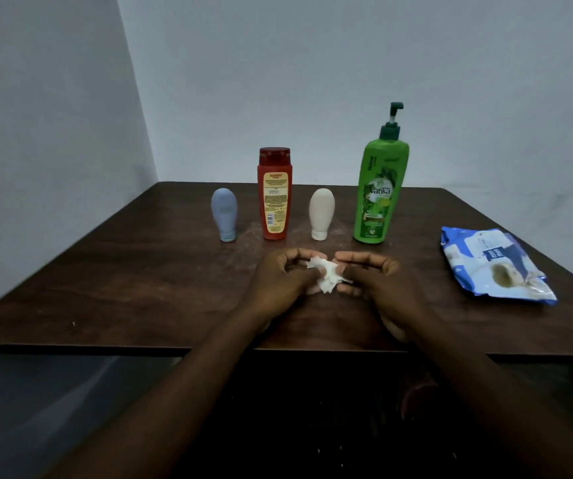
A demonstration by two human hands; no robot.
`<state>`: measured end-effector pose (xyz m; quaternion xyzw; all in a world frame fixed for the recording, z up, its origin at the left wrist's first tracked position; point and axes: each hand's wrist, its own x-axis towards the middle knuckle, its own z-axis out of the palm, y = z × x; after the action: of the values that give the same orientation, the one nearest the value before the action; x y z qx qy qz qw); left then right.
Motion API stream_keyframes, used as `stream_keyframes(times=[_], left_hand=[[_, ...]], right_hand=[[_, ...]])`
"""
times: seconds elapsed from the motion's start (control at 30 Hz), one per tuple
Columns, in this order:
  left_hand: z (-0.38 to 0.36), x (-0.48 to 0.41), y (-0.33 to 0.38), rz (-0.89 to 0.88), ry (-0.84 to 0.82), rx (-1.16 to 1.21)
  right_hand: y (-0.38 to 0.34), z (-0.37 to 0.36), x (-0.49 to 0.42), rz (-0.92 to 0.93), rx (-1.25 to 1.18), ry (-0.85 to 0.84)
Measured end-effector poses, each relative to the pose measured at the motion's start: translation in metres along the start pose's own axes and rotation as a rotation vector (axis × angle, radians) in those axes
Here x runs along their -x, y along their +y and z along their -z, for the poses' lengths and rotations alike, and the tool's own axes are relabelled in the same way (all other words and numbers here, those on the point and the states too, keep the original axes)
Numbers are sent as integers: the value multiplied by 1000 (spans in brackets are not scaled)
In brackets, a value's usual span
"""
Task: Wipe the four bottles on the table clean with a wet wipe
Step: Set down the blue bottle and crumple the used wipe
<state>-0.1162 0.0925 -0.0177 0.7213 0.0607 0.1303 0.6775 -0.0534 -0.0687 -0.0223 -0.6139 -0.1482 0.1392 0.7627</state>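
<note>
A row of bottles stands upright across the table: a small blue bottle on its cap, a red bottle, a small white bottle on its cap, and a tall green pump bottle. In front of them, my left hand and my right hand meet over the table's middle. Both pinch a crumpled white wet wipe between their fingertips. Neither hand touches a bottle.
A blue and white wet wipe pack lies flat at the right side of the dark wooden table. Grey walls close the corner behind and to the left. The table's front edge runs under my forearms.
</note>
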Motion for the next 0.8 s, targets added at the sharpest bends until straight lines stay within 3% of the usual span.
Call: stream_keyframes(times=[0.13,0.33,0.6,0.8], left_hand=[[-15,8,1,-16,110,94],[-37,18,5,-73,219,60],[-97,54,6,13,112,278],[-129,94,-17,-153,-4,59]], right_hand=[[-3,6,13,16,-170,-46],[-7,14,35,140,-115,-9],[-17,43,76,164,57,215],[-14,85,127,69,59,244]])
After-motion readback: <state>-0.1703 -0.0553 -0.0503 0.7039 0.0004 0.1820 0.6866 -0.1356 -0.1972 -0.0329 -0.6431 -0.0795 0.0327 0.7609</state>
